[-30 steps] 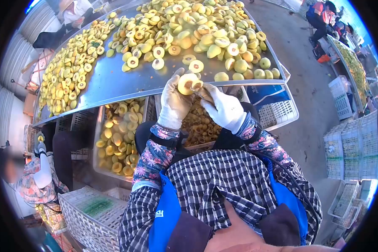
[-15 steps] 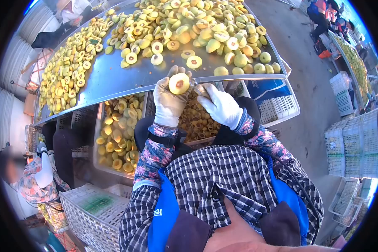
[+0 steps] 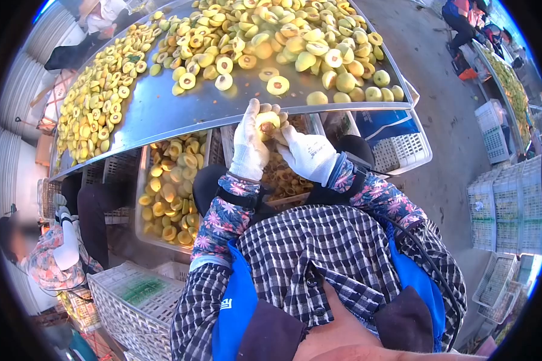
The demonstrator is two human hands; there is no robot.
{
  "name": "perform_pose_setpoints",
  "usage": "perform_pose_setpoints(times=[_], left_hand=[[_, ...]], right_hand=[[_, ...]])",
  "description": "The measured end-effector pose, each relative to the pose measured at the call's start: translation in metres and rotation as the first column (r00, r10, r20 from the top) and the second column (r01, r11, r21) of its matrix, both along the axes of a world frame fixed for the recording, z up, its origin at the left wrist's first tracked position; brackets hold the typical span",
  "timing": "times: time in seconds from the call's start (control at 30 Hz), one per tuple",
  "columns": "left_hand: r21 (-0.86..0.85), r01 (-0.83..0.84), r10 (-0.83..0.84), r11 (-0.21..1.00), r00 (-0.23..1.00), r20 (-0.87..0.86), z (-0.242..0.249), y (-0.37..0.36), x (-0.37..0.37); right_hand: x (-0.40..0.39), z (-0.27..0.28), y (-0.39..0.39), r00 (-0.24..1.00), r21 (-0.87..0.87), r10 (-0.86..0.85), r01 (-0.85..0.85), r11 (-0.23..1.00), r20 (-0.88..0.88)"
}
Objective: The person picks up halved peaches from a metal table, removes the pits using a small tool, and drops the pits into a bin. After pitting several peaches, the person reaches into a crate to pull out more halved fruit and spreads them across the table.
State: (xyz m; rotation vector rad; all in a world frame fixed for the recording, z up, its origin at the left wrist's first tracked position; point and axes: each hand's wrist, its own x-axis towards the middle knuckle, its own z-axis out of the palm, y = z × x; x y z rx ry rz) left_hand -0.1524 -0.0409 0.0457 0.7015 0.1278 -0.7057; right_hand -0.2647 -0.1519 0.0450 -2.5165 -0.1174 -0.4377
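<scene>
My left hand [image 3: 250, 141], in a white glove with soiled fingers, holds a yellow halved fruit [image 3: 267, 123] just below the front edge of the metal table [image 3: 156, 114]. From the right, my gloved right hand [image 3: 307, 151] meets the fruit with its fingers curled; what those fingers grip is hidden. Under my hands lies a crate of brown and yellow fruit pieces [image 3: 286, 174]. Many fruit halves [image 3: 253, 36] are heaped on the table, and several whole-looking fruits [image 3: 345, 83] lie near its right corner.
A crate of halved fruit [image 3: 171, 186] is at my left knee. A white crate with a blue bag [image 3: 386, 127] stands right of my legs. A stack of crates [image 3: 132, 295] is at lower left. A co-worker [image 3: 54, 253] sits left; more people are farther off. More crates [image 3: 506, 207] stand right.
My right hand has moved left onto the fruit, and my left hand has turned and closed more around it. The fruit is now tilted and partly covered by my fingers.
</scene>
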Motion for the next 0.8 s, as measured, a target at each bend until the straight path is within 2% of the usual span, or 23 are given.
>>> perform_pose_setpoints(times=[0.03,0.07,0.13,0.17,0.2,0.23,0.27,0.3,0.33,0.4,0.43,0.53,0.57,0.63,0.67,0.73,0.8], left_hand=[[0.001,0.002,-0.002,1.0,1.0,-0.001,0.0,0.0,-0.002],[0.011,-0.013,0.013,1.0,0.999,0.036,0.002,0.0,-0.004],[0.027,-0.025,0.023,0.999,0.997,0.07,0.005,0.0,-0.011],[0.014,-0.05,0.047,0.999,0.989,0.142,0.008,0.0,-0.016],[-0.003,-0.073,0.072,0.997,0.974,0.215,0.01,0.0,-0.017],[0.001,-0.069,0.067,0.998,0.974,0.216,0.012,0.0,-0.018],[0.016,-0.052,0.047,0.999,0.972,0.23,0.013,0.001,-0.019],[0.03,-0.036,0.028,0.999,0.969,0.245,0.014,0.0,-0.02],[0.033,-0.033,0.024,0.999,0.97,0.243,0.017,-0.002,-0.021],[0.002,-0.002,0.002,1.0,0.988,0.156,0.025,-0.005,-0.025],[0.003,-0.002,0.002,1.0,0.988,0.155,0.025,-0.007,-0.027],[-0.006,0.001,0.0,1.0,0.994,0.108,0.019,-0.013,-0.027],[0.06,0.002,-0.012,0.998,0.986,0.164,0.013,-0.015,-0.026],[0.164,-0.039,-0.012,0.986,0.955,0.297,0.001,-0.019,-0.025],[0.165,-0.04,-0.011,0.985,0.955,0.297,-0.004,-0.019,-0.024],[0.297,-0.163,0.042,0.941,0.926,0.376,-0.012,-0.015,-0.018],[0.171,-0.171,0.107,0.97,0.938,0.33,-0.015,0.006,-0.008]], right_hand=[[-0.001,-0.004,0.0,0.995,0.075,0.028,-0.036,0.997,0.098],[0.0,-0.002,0.001,0.995,0.077,0.026,-0.034,0.996,0.098],[0.004,0.004,0.002,0.972,0.416,0.074,0.026,0.909,-0.222],[0.006,0.0,0.003,0.961,0.58,0.171,-0.012,0.814,-0.219],[0.005,0.0,-0.001,0.962,0.583,0.168,-0.01,0.812,-0.217],[0.003,0.0,-0.006,0.9,0.807,0.337,0.028,0.59,-0.277],[0.0,0.006,-0.006,0.817,0.942,0.509,0.117,0.314,-0.271],[-0.003,0.011,-0.003,0.814,0.96,0.513,0.192,0.204,-0.272],[-0.004,0.016,-0.005,0.815,0.96,0.511,0.195,0.201,-0.272],[-0.007,0.021,-0.012,0.729,0.917,0.66,0.368,-0.156,-0.18],[-0.006,0.015,-0.016,0.707,0.898,0.695,0.383,-0.219,-0.132],[-0.01,0.008,-0.021,0.709,0.882,0.694,0.402,-0.247,-0.129],[-0.013,0.009,-0.022,0.711,0.88,0.691,0.402,-0.252,-0.127],[-0.021,0.011,-0.02,0.748,0.917,0.607,0.392,-0.08,-0.267],[-0.025,0.01,-0.022,0.748,0.917,0.608,0.392,-0.081,-0.266],[-0.035,0.007,-0.026,0.723,0.946,0.613,0.281,0.162,-0.319],[-0.04,-0.018,-0.033,0.717,0.877,0.565,0.136,0.462,-0.409]])
